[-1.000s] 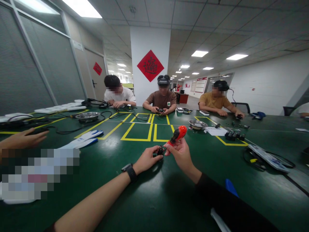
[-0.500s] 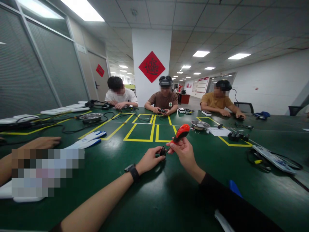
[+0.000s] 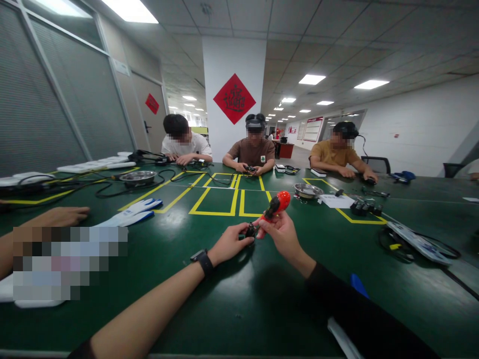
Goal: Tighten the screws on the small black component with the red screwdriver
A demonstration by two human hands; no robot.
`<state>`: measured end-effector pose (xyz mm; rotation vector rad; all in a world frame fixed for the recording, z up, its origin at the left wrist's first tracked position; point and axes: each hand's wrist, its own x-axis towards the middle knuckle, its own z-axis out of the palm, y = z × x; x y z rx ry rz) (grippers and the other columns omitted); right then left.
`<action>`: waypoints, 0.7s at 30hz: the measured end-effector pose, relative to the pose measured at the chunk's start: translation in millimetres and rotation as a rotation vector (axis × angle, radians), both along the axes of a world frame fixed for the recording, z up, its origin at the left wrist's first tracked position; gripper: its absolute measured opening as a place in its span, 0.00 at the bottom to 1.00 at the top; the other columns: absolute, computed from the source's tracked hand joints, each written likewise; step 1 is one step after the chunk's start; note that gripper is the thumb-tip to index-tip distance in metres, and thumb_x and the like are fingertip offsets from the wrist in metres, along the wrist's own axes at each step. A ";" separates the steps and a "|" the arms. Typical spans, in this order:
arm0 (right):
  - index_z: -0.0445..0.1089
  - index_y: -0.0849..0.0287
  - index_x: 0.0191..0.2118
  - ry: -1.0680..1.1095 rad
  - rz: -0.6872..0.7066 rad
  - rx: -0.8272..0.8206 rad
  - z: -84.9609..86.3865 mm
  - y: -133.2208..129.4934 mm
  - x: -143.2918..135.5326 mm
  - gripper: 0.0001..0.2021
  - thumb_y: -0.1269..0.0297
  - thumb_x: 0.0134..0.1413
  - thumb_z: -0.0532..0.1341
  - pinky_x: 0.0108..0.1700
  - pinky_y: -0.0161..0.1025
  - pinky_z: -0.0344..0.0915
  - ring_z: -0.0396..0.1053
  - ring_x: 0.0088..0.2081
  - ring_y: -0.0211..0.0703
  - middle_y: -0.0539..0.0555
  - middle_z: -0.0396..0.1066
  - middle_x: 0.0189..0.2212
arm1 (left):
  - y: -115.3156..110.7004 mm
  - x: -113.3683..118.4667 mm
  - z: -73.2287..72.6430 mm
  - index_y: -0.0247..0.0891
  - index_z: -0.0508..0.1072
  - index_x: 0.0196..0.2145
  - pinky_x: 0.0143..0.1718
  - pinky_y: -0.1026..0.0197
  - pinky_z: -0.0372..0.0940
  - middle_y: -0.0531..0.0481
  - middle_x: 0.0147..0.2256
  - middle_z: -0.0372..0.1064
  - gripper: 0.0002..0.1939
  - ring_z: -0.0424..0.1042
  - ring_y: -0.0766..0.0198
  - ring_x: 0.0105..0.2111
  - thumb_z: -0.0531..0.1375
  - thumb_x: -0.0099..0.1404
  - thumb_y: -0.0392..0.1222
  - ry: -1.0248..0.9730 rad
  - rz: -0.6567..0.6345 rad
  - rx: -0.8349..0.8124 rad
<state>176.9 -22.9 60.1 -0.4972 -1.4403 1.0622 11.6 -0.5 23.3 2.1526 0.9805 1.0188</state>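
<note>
My left hand (image 3: pixel 230 243), with a dark watch on its wrist, pinches a small black part (image 3: pixel 250 230) a little above the green table (image 3: pixel 209 319). My right hand (image 3: pixel 286 237) is closed around a screwdriver (image 3: pixel 279 204) with a red and black handle. The handle points up and to the right, and the tool's lower end is beside the black part. Fingers hide most of the shaft, so I cannot tell whether the tip touches the part.
Gloves (image 3: pixel 136 212) lie at the left near another person's arm (image 3: pixel 48 222). Metal bowls (image 3: pixel 307 190), black parts (image 3: pixel 366 207), a power strip (image 3: pixel 417 243) and cables lie about. Three people sit across the table. Something blue (image 3: pixel 359 285) is by my right sleeve.
The screwdriver handle has tilted slightly, its red end now further right. Both hands keep their holds, and the whole view has shifted a little.
</note>
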 end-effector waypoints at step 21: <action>0.58 0.56 0.42 0.028 0.016 -0.021 1.0 -4.6 0.3 0.16 0.64 0.48 0.63 0.27 0.34 0.68 0.68 0.22 0.33 0.48 0.69 0.30 | 0.0 1.8 0.3 0.34 0.70 0.36 0.35 0.65 0.60 0.52 0.32 0.69 0.09 0.66 0.65 0.32 0.57 0.58 0.41 0.014 0.007 0.009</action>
